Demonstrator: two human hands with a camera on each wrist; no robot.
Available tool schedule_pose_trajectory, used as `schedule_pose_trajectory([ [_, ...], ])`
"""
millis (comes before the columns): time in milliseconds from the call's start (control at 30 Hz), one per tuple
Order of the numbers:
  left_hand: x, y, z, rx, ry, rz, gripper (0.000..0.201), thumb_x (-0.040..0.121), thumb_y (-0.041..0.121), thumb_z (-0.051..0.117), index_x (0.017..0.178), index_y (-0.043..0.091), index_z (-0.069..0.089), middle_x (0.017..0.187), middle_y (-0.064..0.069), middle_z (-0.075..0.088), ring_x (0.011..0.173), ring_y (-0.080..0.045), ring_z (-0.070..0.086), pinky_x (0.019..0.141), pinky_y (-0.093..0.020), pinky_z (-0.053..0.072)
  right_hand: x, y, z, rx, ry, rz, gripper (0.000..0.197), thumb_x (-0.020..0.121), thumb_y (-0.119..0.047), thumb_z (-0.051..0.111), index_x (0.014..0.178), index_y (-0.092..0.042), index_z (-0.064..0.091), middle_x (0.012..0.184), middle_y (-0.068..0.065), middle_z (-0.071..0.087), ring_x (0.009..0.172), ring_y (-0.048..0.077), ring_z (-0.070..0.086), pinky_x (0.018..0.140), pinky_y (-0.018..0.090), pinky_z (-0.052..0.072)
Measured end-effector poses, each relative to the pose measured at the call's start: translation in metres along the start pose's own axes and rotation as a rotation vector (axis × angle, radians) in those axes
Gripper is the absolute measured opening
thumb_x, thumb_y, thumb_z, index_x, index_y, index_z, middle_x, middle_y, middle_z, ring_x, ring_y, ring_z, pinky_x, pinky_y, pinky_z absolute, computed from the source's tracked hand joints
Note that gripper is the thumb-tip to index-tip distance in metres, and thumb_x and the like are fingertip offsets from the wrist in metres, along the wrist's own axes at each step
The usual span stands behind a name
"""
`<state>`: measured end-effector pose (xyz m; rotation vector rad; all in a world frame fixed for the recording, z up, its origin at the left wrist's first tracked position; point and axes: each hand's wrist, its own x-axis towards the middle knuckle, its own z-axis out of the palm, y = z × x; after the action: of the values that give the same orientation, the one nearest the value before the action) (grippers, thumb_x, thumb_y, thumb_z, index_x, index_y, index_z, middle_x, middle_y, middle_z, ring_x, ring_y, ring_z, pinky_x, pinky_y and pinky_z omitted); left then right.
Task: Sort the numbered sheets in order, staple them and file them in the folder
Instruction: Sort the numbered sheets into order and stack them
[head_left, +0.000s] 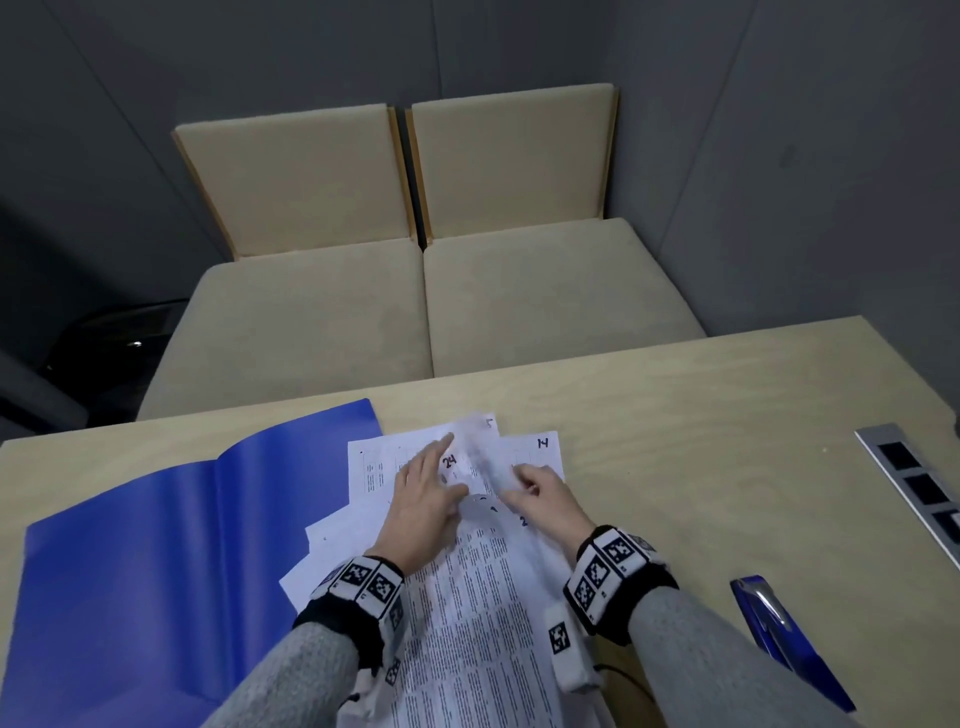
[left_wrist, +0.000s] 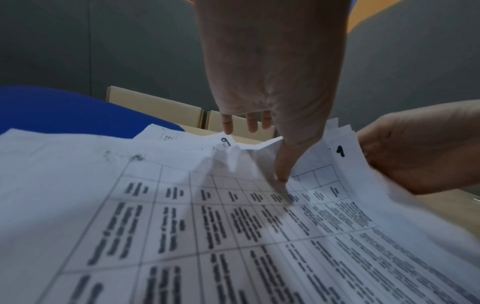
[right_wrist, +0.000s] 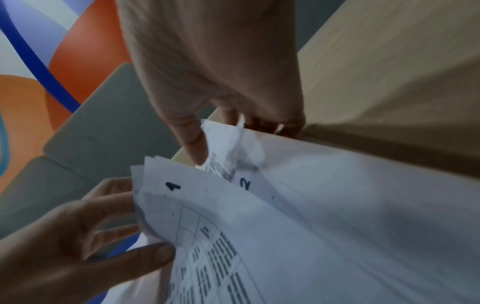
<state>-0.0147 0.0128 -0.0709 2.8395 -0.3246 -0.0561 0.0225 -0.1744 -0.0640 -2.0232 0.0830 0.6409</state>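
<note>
Numbered white sheets (head_left: 467, 582) lie fanned on the wooden table (head_left: 701, 415); numbers 24 (head_left: 450, 460) and 14 (head_left: 543, 442) show at the far ends. My left hand (head_left: 441, 483) lies over them with straight fingers, its thumb (left_wrist: 281, 174) touching the printed sheet where a few sheets rise. My right hand (head_left: 524, 480) pinches the crumpled top corner (right_wrist: 228, 144) of those raised sheets. Sheet 1 (right_wrist: 172, 186) curves up in front, sheet 2 (right_wrist: 245, 184) lies behind it, and sheet 9 (left_wrist: 226, 142) is under my left fingers. The open blue folder (head_left: 156, 545) lies at the left. A blue stapler (head_left: 779, 639) sits at the right.
A metal socket panel (head_left: 919, 488) is set into the table at the far right. Two beige cushioned seats (head_left: 415, 312) stand beyond the table's far edge. Bare wood lies between the sheets and the stapler.
</note>
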Motion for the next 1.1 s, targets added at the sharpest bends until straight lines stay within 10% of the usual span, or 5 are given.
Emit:
schedule_pose_trajectory([
  [200,0.001,-0.014,-0.011,-0.072,0.129,0.066,0.013,0.072,0.016,0.075,0.077,0.024,0.067,0.151,-0.013,0.030,0.144,-0.033,0.017,0.111,-0.050,0.026,-0.016,0.011,-0.003,0.102,-0.326,-0.005,0.057,0.069,-0.087,0.043,0.110,-0.052,0.061,0.130,-0.015,0.051,0.125,0.010,0.045,0.112,0.048,0.025],
  [367,-0.014,-0.015,-0.018,-0.113,0.134,0.123,0.023,0.069,0.006,0.075,0.078,0.020,0.059,0.120,-0.008,0.051,0.123,-0.022,0.036,0.068,-0.031,0.054,0.005,0.016,-0.012,0.073,0.351,0.096,0.026,0.083,-0.044,0.054,0.104,-0.032,0.062,0.129,0.003,0.048,0.118,0.024,0.051,0.102,0.047,0.040],
  [467,-0.023,-0.018,-0.017,-0.104,0.133,0.142,0.028,0.066,0.005,0.077,0.081,0.020,0.058,0.114,-0.005,0.050,0.119,-0.022,0.038,0.059,-0.021,0.045,0.018,0.015,-0.013,0.155,0.357,0.188,0.055,0.080,-0.021,0.064,0.130,-0.017,0.044,0.130,0.008,0.047,0.118,0.026,0.050,0.104,0.044,0.039],
  [800,-0.029,-0.023,-0.015,-0.010,0.162,0.158,0.015,0.061,0.000,0.074,0.068,0.011,0.067,0.117,-0.012,0.052,0.126,-0.030,0.038,0.083,-0.035,0.054,-0.034,0.016,0.016,0.067,0.072,-0.322,0.004,0.080,-0.014,0.072,0.083,-0.012,0.071,0.084,0.004,0.061,0.080,0.018,0.058,0.072,0.026,0.044],
  [1100,-0.027,-0.019,-0.012,-0.119,0.171,0.166,0.019,0.073,0.000,0.065,0.078,0.016,0.056,0.151,-0.019,0.028,0.143,-0.036,0.022,0.110,-0.042,0.029,-0.007,0.016,-0.003,0.101,0.554,-0.203,0.043,0.077,0.000,0.068,0.104,-0.020,0.041,0.115,0.000,0.033,0.100,0.023,0.054,0.083,0.029,0.045],
])
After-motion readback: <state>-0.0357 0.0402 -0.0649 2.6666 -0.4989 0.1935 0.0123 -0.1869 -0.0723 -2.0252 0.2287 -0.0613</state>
